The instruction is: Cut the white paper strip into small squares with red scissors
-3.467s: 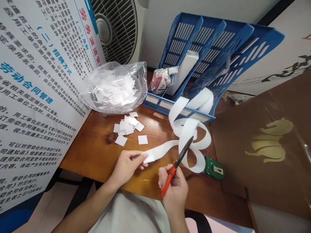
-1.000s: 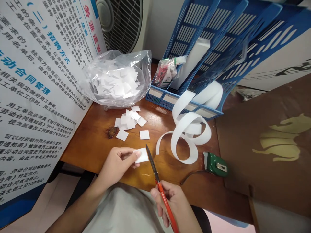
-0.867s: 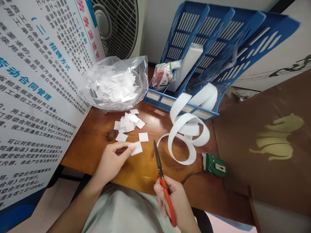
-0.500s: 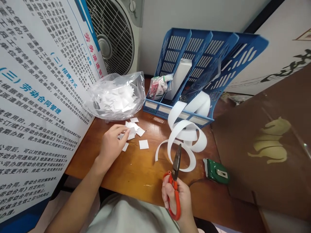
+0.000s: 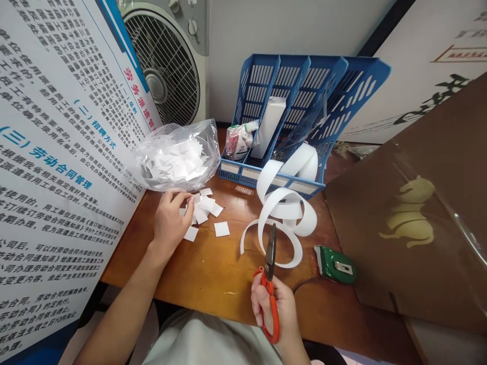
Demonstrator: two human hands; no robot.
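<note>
My right hand (image 5: 276,309) is wrapped round the orange handles of a pair of scissors (image 5: 271,253), whose dark blades point away from me and look closed. The blade tips overlap, in view, a long white strip (image 5: 307,218) that curls in loops over the table. My left hand (image 5: 173,218) is at the left side of a small pile of white square pieces (image 5: 205,204), thumb and forefinger bent together in a pinch. What lies between those fingertips is hard to make out. One white square (image 5: 221,229) lies apart, right of the pile.
Behind the pile sits a clear plastic bag (image 5: 178,159) full of white pieces. A blue file rack (image 5: 274,175) stands at the back, holding a white box (image 5: 269,126) and a small packet. A green tape measure (image 5: 335,264) lies right, by a brown board (image 5: 449,253). A fan (image 5: 163,66) stands behind.
My left hand has drawn slightly left and back from the middle of the pile, uncovering more squares. My right hand still holds the scissors. The whole view has shifted a little.
</note>
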